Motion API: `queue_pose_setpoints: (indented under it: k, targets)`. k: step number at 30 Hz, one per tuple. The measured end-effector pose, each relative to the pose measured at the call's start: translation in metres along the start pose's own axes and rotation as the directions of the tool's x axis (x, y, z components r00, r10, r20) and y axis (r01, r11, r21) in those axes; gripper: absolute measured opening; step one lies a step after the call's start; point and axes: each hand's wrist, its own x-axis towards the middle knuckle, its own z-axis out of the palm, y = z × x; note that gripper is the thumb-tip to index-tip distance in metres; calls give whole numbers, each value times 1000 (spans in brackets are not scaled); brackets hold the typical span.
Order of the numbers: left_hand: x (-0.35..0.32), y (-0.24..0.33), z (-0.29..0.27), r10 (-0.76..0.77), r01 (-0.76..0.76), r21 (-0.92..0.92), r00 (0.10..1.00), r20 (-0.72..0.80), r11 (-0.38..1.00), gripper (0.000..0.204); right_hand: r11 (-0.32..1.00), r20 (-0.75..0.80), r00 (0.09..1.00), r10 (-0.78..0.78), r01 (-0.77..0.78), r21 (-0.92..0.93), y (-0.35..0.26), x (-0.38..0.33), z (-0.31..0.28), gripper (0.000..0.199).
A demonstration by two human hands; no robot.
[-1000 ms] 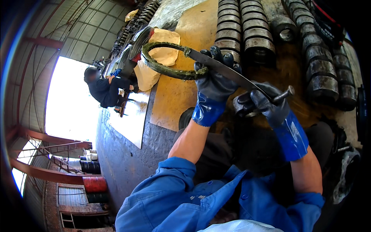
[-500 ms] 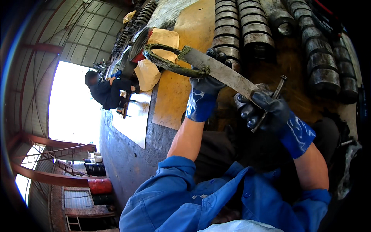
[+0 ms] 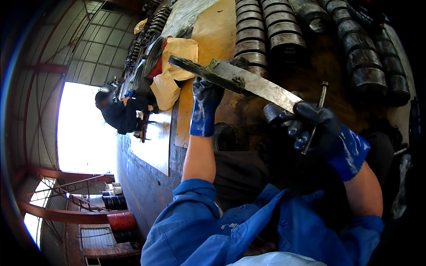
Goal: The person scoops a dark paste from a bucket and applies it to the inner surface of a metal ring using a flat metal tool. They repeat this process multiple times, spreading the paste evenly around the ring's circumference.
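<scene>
A large greasy metal ring [image 3: 248, 82] is held edge-on above the workbench, so it looks like a flat grey band. My left hand [image 3: 205, 106], in a blue and black glove, grips it from below near its far end. My right hand [image 3: 317, 126], gloved the same way, clasps the near end. A thin metal rod [image 3: 320, 99] also sits in the right hand and sticks up past the fingers. Both forearms are bare above blue sleeves.
Rows of dark metal sleeves [image 3: 262, 33] lie along the bench's far side, with more [image 3: 372, 66] at the right. A yellow cloth [image 3: 175, 66], a plywood board [image 3: 217, 40] and a dark ring [image 3: 227, 137] lie nearby. Another person [image 3: 122, 113] works at the left. Barrels [image 3: 117, 213] stand below.
The ring, seen earlier as an open loop, has been turned and lifted so its flat band faces me. My right hand has shifted its grip along it, the rod still in it.
</scene>
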Motion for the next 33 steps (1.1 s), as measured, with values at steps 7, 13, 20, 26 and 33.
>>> queue_pose_setpoints:
  k: [7, 13, 20, 26, 33]
  targets:
    - [-2, -48, -31, 31, 24, -577, 996, 85, 816, 33, 999, -86, 995, 44, -41, 32, -5, -15, -8, 32]
    - [17, -78, -84, -126, 536, -649, 814, 567, 541, 37, 986, -256, 967, 9, -51, -162, -5, -20, -10, 33]
    - [16, -26, 8, -194, 404, -178, 723, 663, 897, 38, 981, -401, 916, -16, -64, -186, -17, -45, -19, 32]
    - [-6, 39, 7, -54, -416, 758, 860, 508, 503, 32, 986, -356, 927, 121, -155, -68, -3, -8, -30, 33]
    - [-11, 38, 64, -149, -462, 807, 828, 541, 368, 37, 974, -402, 911, 93, -166, -151, -9, -21, -45, 32]
